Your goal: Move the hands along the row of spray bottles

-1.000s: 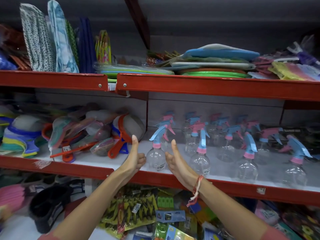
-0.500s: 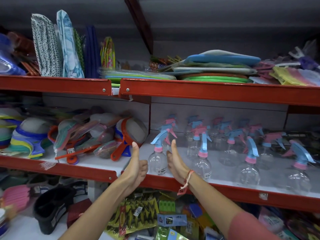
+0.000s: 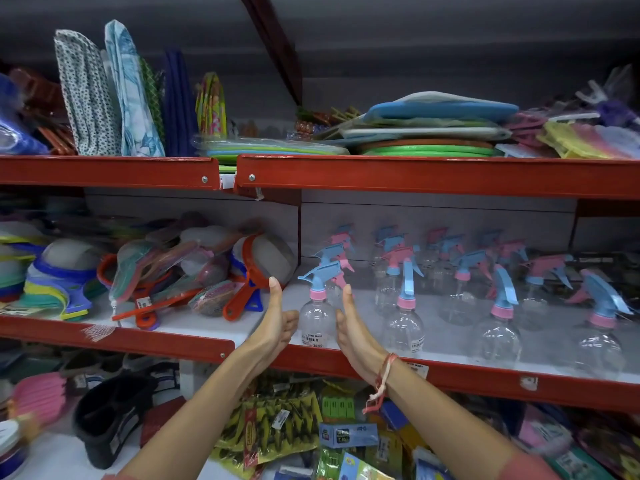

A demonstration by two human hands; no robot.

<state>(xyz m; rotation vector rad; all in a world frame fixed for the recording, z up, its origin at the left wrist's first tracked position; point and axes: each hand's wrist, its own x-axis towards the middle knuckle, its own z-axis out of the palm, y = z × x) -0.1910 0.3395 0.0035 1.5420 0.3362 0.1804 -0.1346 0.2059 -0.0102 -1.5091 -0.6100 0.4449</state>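
Neither grip holds anything: the left hand [image 3: 277, 327] curls its fingers with the thumb up, and the right hand [image 3: 349, 327] stands flat, one either side of a clear spray bottle [image 3: 316, 323]. It looks empty, blue trigger on top, at the shelf [image 3: 485, 379]'s front edge, among more spray bottles [image 3: 405, 317].

Red metal shelving [image 3: 433, 174] against a grey wall [image 3: 415, 46]

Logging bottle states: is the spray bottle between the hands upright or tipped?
Upright: the spray bottle stands on its base on the shelf, nozzle on top.
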